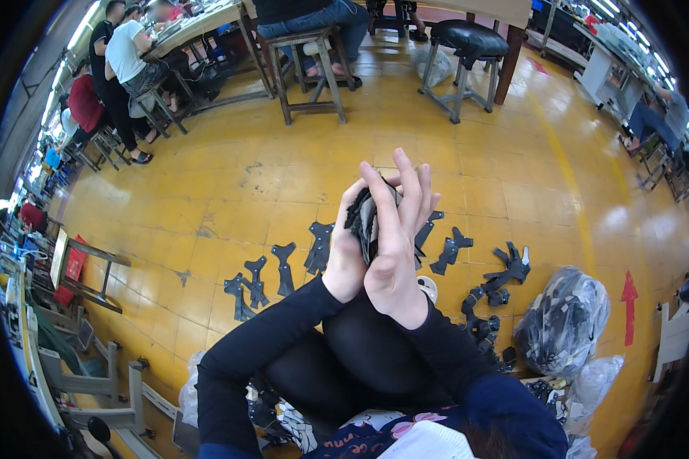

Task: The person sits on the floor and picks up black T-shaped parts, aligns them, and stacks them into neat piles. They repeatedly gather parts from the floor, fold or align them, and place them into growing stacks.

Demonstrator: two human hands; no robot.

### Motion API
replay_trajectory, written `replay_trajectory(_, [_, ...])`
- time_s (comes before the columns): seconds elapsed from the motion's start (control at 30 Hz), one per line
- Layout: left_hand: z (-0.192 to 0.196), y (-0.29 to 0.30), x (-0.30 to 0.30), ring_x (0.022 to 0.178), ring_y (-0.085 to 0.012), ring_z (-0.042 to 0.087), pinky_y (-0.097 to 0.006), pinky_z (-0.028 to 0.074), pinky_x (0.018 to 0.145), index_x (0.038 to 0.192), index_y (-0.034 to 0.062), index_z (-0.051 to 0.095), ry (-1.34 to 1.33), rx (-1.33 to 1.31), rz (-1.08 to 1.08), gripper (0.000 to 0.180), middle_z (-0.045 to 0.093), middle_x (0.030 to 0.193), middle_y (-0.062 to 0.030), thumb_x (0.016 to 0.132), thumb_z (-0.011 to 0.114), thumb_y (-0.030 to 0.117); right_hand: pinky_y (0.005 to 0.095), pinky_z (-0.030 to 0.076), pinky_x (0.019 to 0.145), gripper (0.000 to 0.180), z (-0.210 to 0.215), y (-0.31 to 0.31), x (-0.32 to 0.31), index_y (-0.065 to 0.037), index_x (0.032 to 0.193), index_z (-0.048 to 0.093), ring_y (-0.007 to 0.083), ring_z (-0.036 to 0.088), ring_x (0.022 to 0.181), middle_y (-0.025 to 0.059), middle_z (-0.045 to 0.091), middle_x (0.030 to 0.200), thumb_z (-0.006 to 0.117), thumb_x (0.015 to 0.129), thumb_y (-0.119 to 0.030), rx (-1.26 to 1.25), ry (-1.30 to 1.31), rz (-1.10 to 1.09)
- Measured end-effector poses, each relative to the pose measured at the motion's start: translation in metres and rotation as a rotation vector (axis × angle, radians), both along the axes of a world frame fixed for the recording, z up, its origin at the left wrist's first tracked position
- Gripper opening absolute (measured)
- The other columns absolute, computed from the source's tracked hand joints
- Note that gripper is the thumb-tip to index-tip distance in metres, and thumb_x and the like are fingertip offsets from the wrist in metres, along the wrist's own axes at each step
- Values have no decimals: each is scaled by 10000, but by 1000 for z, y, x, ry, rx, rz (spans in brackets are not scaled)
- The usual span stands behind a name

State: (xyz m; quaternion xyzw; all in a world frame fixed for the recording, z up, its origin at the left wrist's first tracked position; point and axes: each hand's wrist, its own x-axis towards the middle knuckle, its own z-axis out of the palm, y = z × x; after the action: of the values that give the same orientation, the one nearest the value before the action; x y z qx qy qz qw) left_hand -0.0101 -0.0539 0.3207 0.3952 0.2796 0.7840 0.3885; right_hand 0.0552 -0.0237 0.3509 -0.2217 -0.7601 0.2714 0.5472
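Raised above my knees, my left hand [344, 258] and my right hand [396, 249] press a stack of thin black and grey cut pieces [364, 218] between them. The left hand is closed round the stack's left side, with its fingers mostly hidden. My right hand lies along the other side, its fingers long and close to the stack. Frayed-looking black edges face up toward me. On the floor beyond, flat black cut pieces [285, 269] lie in a spread row. To the right are more black pieces [452, 250] and a loose bundle [510, 264].
A clear plastic bag full of dark pieces [565, 317] stands at my right, by a red floor arrow [628, 306]. Ahead are a wooden stool [310, 73] and a black padded stool [471, 40]. Several people sit or stand at tables. A low wooden stool [92, 271] is left.
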Motion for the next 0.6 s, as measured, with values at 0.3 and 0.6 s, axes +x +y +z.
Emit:
replay_trajectory(0.3, [18,-5,-6,1204,-217,480,-362,413,1002,1315,112,337,16,-98,152,587,475,1297,-111,829,649,5,359,142,1133,678,7,21,17,2,1482,162,247,136,1427,148,140,1553,365,984,-410,-525,489,909])
replay_trajectory(0.6, [22,-3,-19,1333,-310,360,-404,356,1060,1394,116,250,144,116,251,715,374,1413,-181,803,643,30,315,334,1035,658,-15,44,42,43,1377,324,197,441,1230,162,489,1310,669,865,-183,-724,-383,986])
